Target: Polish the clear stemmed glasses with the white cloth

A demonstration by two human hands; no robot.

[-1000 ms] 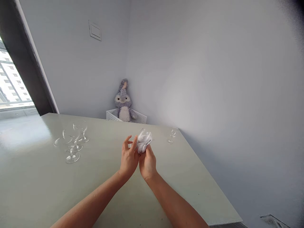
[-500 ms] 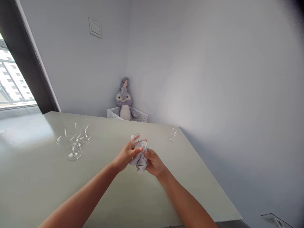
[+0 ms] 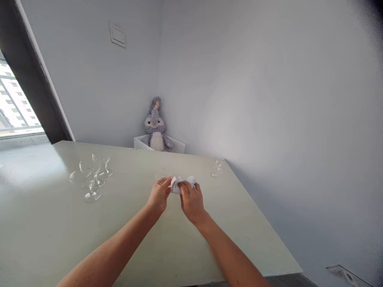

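Note:
Near the middle of the table, my left hand (image 3: 159, 194) grips a clear stemmed glass (image 3: 159, 175), of which only a faint rim shows beyond the fingers. My right hand (image 3: 192, 200) is closed on a white cloth (image 3: 178, 186), bunched against the glass between both hands. The rest of the glass is hidden by cloth and fingers. Several clear stemmed glasses stand in a group at the left, the nearest glass (image 3: 92, 194) with its round foot on the table. A single glass (image 3: 217, 167) stands near the far right corner.
A pale green table (image 3: 143, 255) reaches to the walls. Beyond its far edge, a grey plush rabbit (image 3: 156, 129) sits in a white perforated basket (image 3: 179, 147). A light switch (image 3: 117, 35) is on the wall.
The glass has tipped and swung away to the left. My right hand has moved up and over the cloth, which now lies higher and more sideways. The view has shifted slightly.

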